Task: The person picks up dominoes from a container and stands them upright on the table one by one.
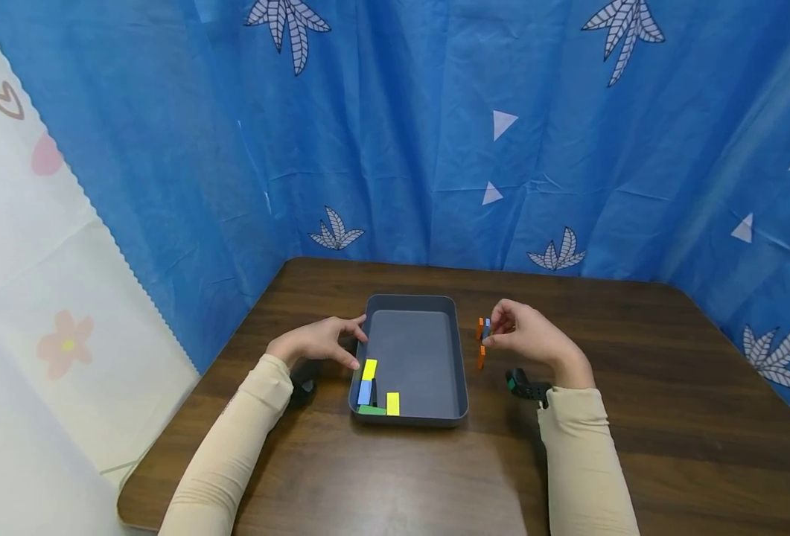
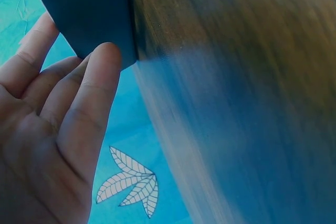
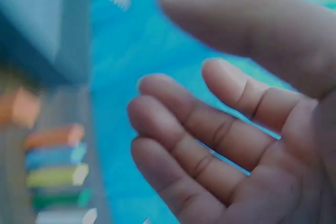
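A dark grey tray [image 1: 411, 357] stands on the table, with my left hand [image 1: 324, 341] at its left wall. In the left wrist view the fingertips [image 2: 107, 59] touch the tray's side. Inside the tray's near-left corner lie a yellow block [image 1: 369, 369], a blue block [image 1: 364, 392], a green block [image 1: 371, 410] and a second yellow block [image 1: 393, 404]. To the right of the tray my right hand [image 1: 529, 335] hovers over a row of coloured blocks, its bent fingers holding nothing. That row shows orange [image 3: 55, 136], blue [image 3: 55, 156], yellow [image 3: 56, 176], green [image 3: 60, 199] and white [image 3: 65, 216] blocks, blurred.
A separate orange block [image 1: 481, 357] stands nearer the front than the row, beside the tray's right wall. The brown wooden table [image 1: 421, 476] reaches back to a blue curtain [image 1: 395, 149]. A pale curtain [image 1: 46, 298] hangs at the left.
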Demonstrator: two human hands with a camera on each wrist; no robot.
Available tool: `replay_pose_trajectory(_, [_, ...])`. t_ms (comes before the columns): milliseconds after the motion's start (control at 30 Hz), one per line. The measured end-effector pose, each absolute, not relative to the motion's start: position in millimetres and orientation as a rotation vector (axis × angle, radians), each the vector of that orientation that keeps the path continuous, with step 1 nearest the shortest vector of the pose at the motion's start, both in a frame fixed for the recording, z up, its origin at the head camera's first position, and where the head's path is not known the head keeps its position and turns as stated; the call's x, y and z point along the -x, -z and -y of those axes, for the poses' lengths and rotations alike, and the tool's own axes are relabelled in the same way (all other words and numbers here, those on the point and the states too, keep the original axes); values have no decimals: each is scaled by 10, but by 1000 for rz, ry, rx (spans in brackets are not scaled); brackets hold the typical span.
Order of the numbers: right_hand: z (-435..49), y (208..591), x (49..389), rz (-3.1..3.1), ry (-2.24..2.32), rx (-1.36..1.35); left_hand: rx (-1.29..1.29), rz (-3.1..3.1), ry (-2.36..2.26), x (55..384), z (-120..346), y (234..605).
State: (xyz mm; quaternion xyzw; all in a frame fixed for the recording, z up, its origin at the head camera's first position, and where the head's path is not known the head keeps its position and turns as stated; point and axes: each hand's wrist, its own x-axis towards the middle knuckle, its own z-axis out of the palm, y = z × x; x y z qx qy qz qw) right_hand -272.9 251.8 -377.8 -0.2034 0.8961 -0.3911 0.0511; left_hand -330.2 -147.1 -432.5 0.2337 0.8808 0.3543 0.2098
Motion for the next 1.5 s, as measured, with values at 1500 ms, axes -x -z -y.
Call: replay_pose_trajectory(1500, [-717,4307,3107,-2217,699,904,-744,-2427,-970,3333,1503,4297])
